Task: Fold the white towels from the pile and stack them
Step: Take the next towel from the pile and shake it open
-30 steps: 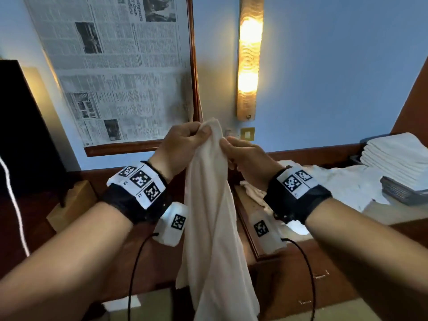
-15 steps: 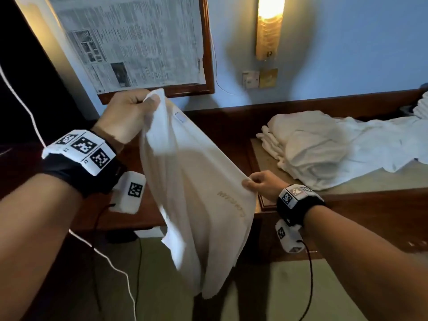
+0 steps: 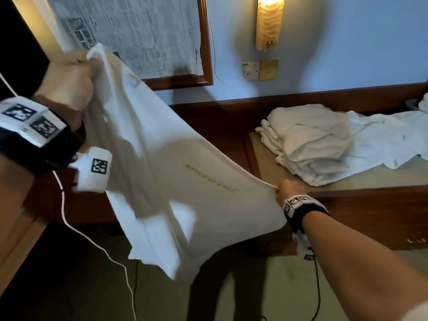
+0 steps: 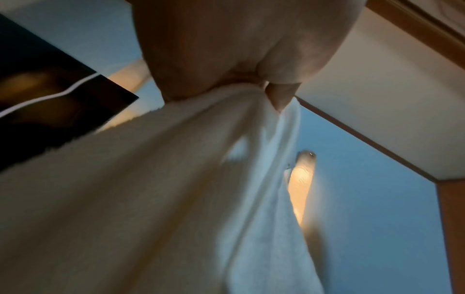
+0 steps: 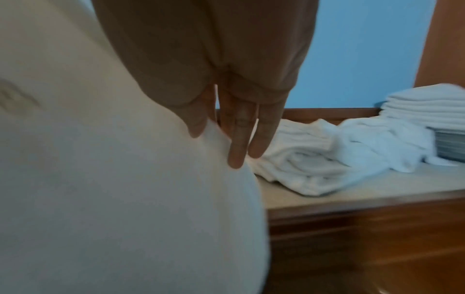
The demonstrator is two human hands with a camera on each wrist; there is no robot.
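White towel (image 3: 176, 181) hangs stretched in the air, just left of the worktop (image 3: 347, 181). I see my left hand (image 3: 69, 82) held high, its fingers clamped on one top corner. My right hand (image 3: 288, 189) is lower, beside the worktop edge, fingers pinching another corner. On the worktop lies the messy pile (image 3: 324, 144) of white towels.

Count: 1 white towel with gold lettering (image 3: 185, 181) spread open; 1 loose pile of white towels (image 3: 324, 144); 1 folded stack of white towels (image 5: 427, 103), far right; 2 hands; 1 lit wall lamp (image 3: 269, 22).
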